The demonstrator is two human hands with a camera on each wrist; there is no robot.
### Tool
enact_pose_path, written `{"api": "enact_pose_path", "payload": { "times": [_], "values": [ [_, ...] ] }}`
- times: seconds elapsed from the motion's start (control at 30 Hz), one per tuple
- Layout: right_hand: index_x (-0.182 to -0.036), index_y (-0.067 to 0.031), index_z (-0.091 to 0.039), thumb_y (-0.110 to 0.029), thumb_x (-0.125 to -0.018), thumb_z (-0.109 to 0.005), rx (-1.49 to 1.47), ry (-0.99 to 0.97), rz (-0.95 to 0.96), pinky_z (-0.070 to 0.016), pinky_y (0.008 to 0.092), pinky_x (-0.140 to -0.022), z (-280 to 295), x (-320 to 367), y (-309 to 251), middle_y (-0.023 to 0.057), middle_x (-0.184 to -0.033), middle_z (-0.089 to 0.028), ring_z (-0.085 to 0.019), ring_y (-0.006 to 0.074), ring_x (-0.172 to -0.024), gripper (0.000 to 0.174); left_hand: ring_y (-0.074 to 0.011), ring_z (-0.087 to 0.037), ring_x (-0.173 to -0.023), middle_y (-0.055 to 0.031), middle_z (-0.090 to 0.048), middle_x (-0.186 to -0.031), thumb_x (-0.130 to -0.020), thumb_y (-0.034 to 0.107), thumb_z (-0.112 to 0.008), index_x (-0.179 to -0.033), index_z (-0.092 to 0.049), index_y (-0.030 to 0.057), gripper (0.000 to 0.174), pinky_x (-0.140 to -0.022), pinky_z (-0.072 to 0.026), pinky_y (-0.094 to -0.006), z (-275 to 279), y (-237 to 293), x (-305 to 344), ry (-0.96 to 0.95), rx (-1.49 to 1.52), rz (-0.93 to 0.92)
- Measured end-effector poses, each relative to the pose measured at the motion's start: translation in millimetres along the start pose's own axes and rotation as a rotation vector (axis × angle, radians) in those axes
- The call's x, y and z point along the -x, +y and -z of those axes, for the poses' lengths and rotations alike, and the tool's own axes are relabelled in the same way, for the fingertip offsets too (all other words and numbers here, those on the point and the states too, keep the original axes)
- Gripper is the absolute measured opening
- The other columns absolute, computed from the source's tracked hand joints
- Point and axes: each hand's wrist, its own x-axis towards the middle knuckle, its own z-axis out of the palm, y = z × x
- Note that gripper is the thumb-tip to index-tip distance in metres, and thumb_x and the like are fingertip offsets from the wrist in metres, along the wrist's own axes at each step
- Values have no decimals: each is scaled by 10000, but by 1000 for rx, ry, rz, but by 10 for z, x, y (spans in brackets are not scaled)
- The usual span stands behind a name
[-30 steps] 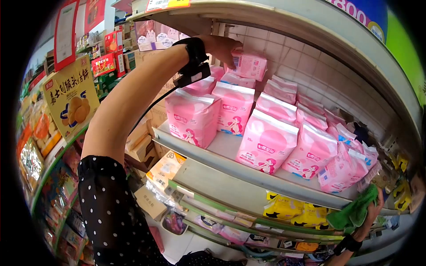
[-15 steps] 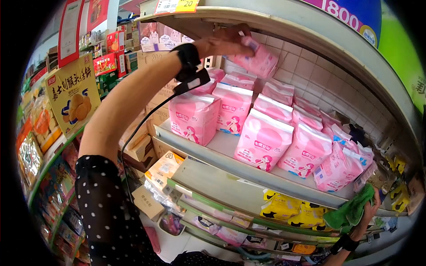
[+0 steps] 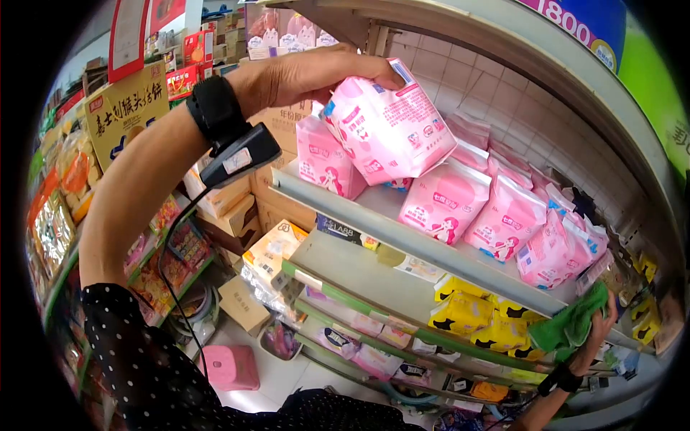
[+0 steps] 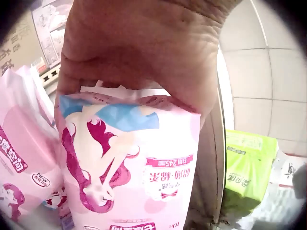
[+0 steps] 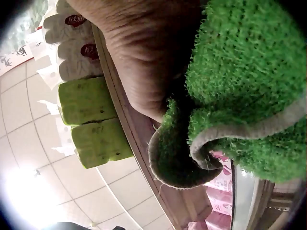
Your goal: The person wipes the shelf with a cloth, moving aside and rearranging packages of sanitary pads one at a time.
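Note:
My left hand [image 3: 313, 77] grips a pink pack of sanitary pads [image 3: 399, 133] by one end, its fingers over the edge. The pack hangs tilted above the shelf front and overlaps the packs behind it. In the left wrist view, the printed figure on this pack [image 4: 168, 139] appears upside down below the palm [image 4: 144, 52]. Similar pink packs [image 3: 445, 201] stand in rows on the shelf. At the right end of the shelf edge, my right hand [image 3: 602, 330] holds a green cloth [image 3: 566, 329]. That cloth [image 5: 249, 76] shows a grey border in the right wrist view.
The shelf's metal front edge [image 3: 359, 215] runs below the packs, with another shelf [image 3: 460, 11] overhead. Yellow packs [image 3: 463, 314] sit on the level beneath. Cartons [image 3: 277, 244] are stacked at left, and a pink stool [image 3: 228, 368] stands on the floor.
My left hand has brought the pink pack from the back of the shelf up and forward, past the front row, turning it. My right hand stays by the shelf edge with the green cloth.

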Motion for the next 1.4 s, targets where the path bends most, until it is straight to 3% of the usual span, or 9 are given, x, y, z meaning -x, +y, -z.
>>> {"api": "enact_pose_path", "payload": {
  "times": [0.17, 0.27, 0.53, 0.6, 0.73, 0.87, 1.03, 1.17, 1.4],
  "values": [
    [-1193, 4, -553, -359, -841, -634, -10, 28, 31, -442, 323, -786, -53, 8, -33, 49, -1014, -567, -545, 158, -874, 512, -206, -515, -1008, -86, -516, -1209, -919, 392, -443, -1147, -659, 227, 355, -837, -424, -270, -91, 228, 185, 49, -580, 142],
    [-1216, 0, -552, -359, -839, -635, 16, 27, 42, -446, 334, -796, 5, -13, 58, 53, -1031, -571, -550, 161, -883, 528, -208, -516, -997, -109, -532, -1171, -884, 431, -484, -1154, -652, 195, 396, -823, -423, -272, -166, 202, 254, 30, -377, 64],
    [-1255, 11, -539, -342, -820, -656, 12, 164, -28, -457, 347, -827, 2, 28, 111, 72, -1076, -585, -561, 172, -920, 573, -290, -644, -896, -203, -663, -978, -724, 593, -610, -1082, -668, 26, 673, -753, -496, -373, -311, -27, 63, 263, -710, 65],
    [-1259, 11, -539, -337, -819, -655, 4, 170, -46, -458, 335, -814, -27, 40, 61, 71, -1069, -587, -560, 162, -910, 573, -339, -643, -960, -237, -662, -1003, -730, 682, -587, -1162, -635, 19, 793, -834, -500, -390, -558, -144, 7, 432, -823, 51],
    [-1234, 14, -549, -332, -822, -647, 9, 97, -25, -456, 312, -774, -7, -3, 69, 61, -1022, -596, -559, 142, -864, 546, -401, -478, -1227, -285, -513, -1277, -763, 808, -372, -1264, -533, -48, 1004, -1011, -407, -398, -719, -86, -74, 368, -645, 81],
    [-1179, 14, -565, -341, -831, -634, 23, 24, -16, -452, 306, -737, -21, -36, -21, 39, -948, -595, -555, 132, -812, 502, -415, -446, -1255, -312, -443, -1335, -740, 865, -302, -1316, -442, -100, 1132, -1060, -354, -444, -593, -50, 100, 210, -387, -33],
    [-1154, 9, -571, -343, -833, -621, 24, 89, 10, -446, 307, -737, -4, 2, 96, 40, -943, -587, -551, 135, -814, 479, -304, -407, -1298, -131, -475, -1375, -696, 265, -779, -1442, -361, 136, 864, -1092, -287, -454, -439, -401, 317, 154, -925, -607],
    [-1177, 4, -568, -376, -836, -636, 40, 16, -15, -451, 320, -767, 45, -25, 84, 51, -993, -589, -554, 145, -852, 516, -275, -479, -1182, -95, -562, -1174, -678, 250, -778, -1368, -449, 189, 767, -1064, -274, -453, -551, -553, 223, 303, -1056, -637],
    [-1244, 10, -547, -358, -847, -645, 6, 85, -11, -456, 343, -825, 63, 21, 137, 76, -1075, -592, -569, 168, -924, 550, -261, -400, -1303, -96, -511, -1335, -725, 329, -763, -1400, -416, 207, 769, -1105, -218, -492, -611, -544, 270, 199, -979, -542]
  ]
}}
